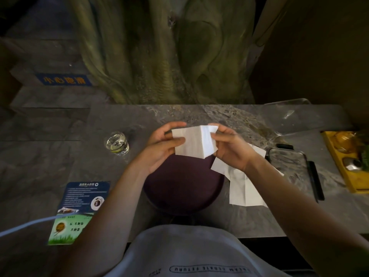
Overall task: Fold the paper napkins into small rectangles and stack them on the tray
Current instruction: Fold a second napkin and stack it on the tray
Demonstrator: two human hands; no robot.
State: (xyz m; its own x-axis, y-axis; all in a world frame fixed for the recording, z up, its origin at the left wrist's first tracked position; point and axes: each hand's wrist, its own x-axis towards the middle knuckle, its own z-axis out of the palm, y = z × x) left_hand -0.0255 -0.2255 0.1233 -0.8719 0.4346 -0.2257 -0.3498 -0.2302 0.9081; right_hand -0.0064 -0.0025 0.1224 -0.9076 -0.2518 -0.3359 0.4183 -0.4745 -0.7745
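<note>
A white paper napkin (196, 141), partly folded with a vertical crease, is held in the air above the far edge of a round dark purple tray (179, 188). My left hand (161, 146) pinches its left edge and my right hand (229, 146) pinches its right edge. The tray's visible surface is bare. More white napkins (242, 186) lie flat on the table just right of the tray, partly under my right forearm.
A glass of water (117, 143) stands left of the tray. A printed card (79, 210) lies at the near left. To the right are a phone (287, 164), a dark pen-like stick (315, 180) and a yellow wooden tray (339, 162) with small dishes.
</note>
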